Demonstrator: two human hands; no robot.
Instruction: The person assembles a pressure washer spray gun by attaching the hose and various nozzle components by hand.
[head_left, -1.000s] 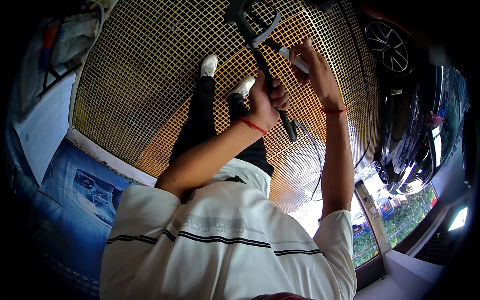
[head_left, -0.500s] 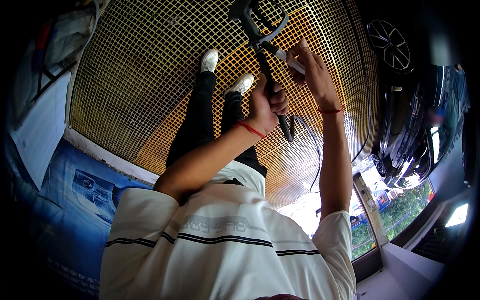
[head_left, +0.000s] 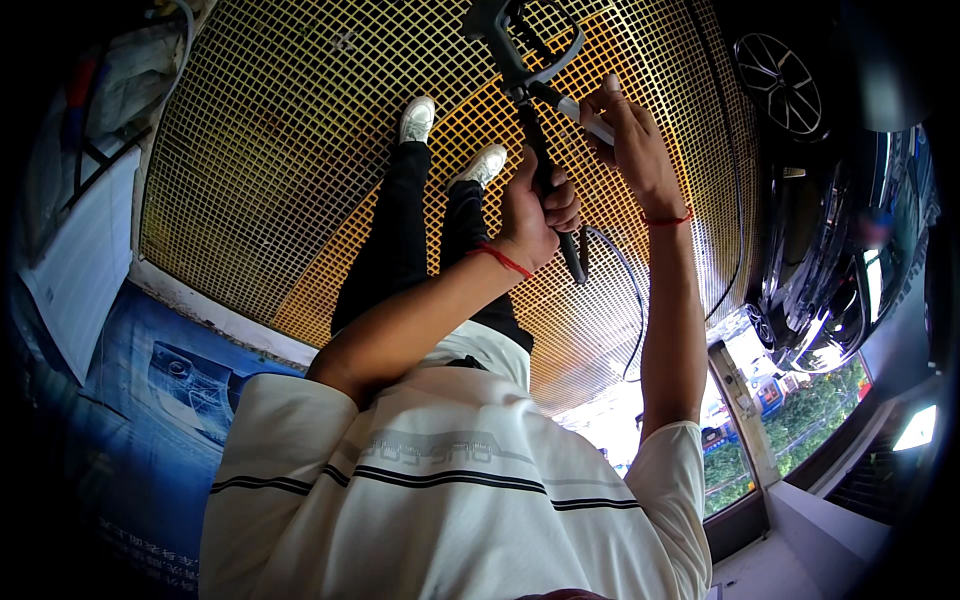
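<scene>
A: What does the left hand point(head_left: 535, 205) have?

B: Its grip is closed around the black handle of a pressure-washer spray gun point(head_left: 530, 95). The fingers wrap the handle fully, with the thumb side toward the body. A red string sits on that wrist.

A: And the right hand point(head_left: 632, 150)?

B: It is higher and just beside the gun. Its fingers pinch a pale, slim fitting point(head_left: 590, 118) that sticks out from the gun's side below the trigger guard. So that grip is closed too, on the fitting. The right wrist also carries a red string.

A: Where is the gun itself?

B: Held out in front of the person between both hands, above a yellow grating floor point(head_left: 280, 170). Its dark head points away, toward the top of the view. A thin dark hose point(head_left: 632, 290) curves down from the lower end of the handle.

A: What else is around?

B: The person's black trousers and white shoes point(head_left: 418, 118) stand on the grating. A black car point(head_left: 830, 230) is parked to the right, one wheel point(head_left: 780, 80) showing near the top. A blue printed panel point(head_left: 170, 390) lies at lower left.
</scene>
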